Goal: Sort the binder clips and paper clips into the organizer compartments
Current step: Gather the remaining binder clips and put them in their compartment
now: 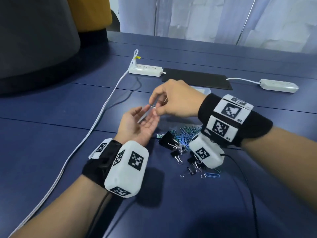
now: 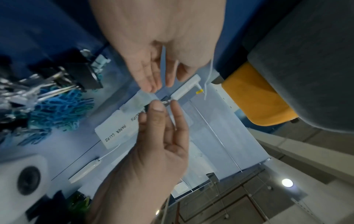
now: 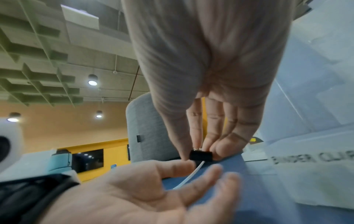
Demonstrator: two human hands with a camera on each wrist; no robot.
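Note:
My right hand (image 1: 155,107) pinches a small black binder clip (image 3: 200,156) between thumb and fingertips, just above the fingers of my left hand (image 1: 145,117). The left hand lies palm up, fingers relaxed, with nothing in it. In the left wrist view the clip (image 2: 165,102) is a small dark and silver thing at the right hand's fingertips (image 2: 157,106). A pile of blue and green paper clips (image 1: 186,134) mixed with black binder clips (image 1: 169,139) lies on the table below my right wrist. The clear organizer (image 3: 314,174), labelled BINDER CLIPS and PAPER CLIPS (image 2: 114,133), sits behind my hands, mostly hidden in the head view.
The table (image 1: 68,134) is dark blue. A white power strip (image 1: 145,69) with its cable (image 1: 96,122) runs down the left. A black mat (image 1: 197,78) and a second power strip (image 1: 277,85) lie at the back. A grey chair (image 1: 34,40) stands far left.

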